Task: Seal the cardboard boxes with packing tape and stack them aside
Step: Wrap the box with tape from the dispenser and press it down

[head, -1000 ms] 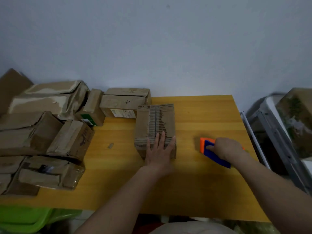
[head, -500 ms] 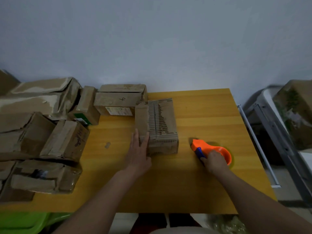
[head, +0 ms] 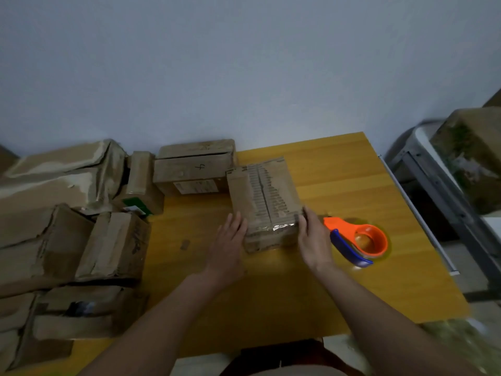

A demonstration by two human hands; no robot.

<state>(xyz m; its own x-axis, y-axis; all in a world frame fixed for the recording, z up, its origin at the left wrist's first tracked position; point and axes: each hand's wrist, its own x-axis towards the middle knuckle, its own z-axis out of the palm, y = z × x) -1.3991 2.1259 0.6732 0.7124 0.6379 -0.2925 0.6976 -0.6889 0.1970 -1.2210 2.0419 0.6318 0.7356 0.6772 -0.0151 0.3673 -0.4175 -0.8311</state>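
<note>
While your hands are flanking the cardboard box (head: 264, 204) mid-table, here's how I'd handle this bit. Your left hand (head: 229, 246) sits flat against the box's left side, fingers pretty much straight, and your right hand (head: 311, 240) is against the right near corner, fingers fairly straight too, not wrapped around anything as far as I can tell. So neither hand really has hold of the box, they're just bracing it.

There's a shiny strip of tape (head: 282, 227) across the near end of the top. My guess is you're pressing that down or getting ready to lift. Either way, rub the tape edges flat over the corner first, because that box's top skin is ripped down to the corrugation and tape won't love sticking to that. When you lift, squeeze evenly from both sides and keep it level.

Your orange and blue tape dispenser (head: 357, 241) is lying on the table (head: 339, 175) just right of your right hand, so watch your wrist doesn't knock it.

The stacked boxes (head: 67, 226) are on the left. As for writing: the box at the far edge (head: 193, 169) has a handwritten "4" plus a white label I can't read. No brands legible.
</note>
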